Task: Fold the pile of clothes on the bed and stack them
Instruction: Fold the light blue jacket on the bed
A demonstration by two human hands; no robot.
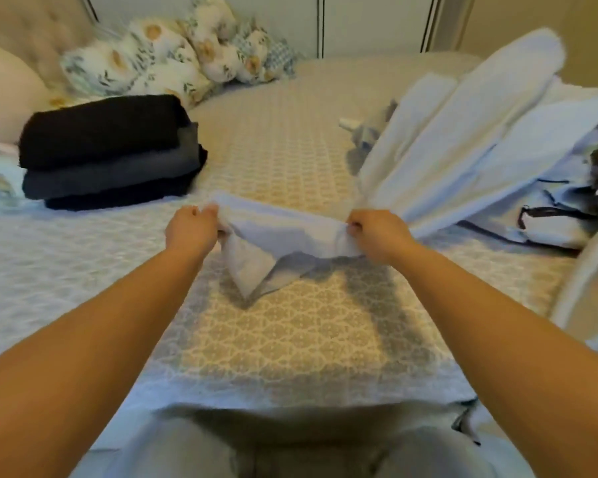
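I hold a pale blue-white garment (277, 232) stretched between both hands above the patterned bedspread (290, 339). My left hand (190, 231) pinches its left end and my right hand (377, 231) grips its right end. Part of the cloth hangs down in a point toward the bed, and long pale panels of it trail up and off to the right (463, 139). A stack of three folded dark garments (107, 153) sits at the left of the bed. More unfolded clothes (567, 208), pale with dark trim, lie at the right edge.
Floral pillows (173, 60) and a pale pink pillow (4, 94) lean against the tufted headboard at the back left. Small grey and white items (363, 132) lie mid-bed beyond the garment. The bed's near edge runs just in front of my body.
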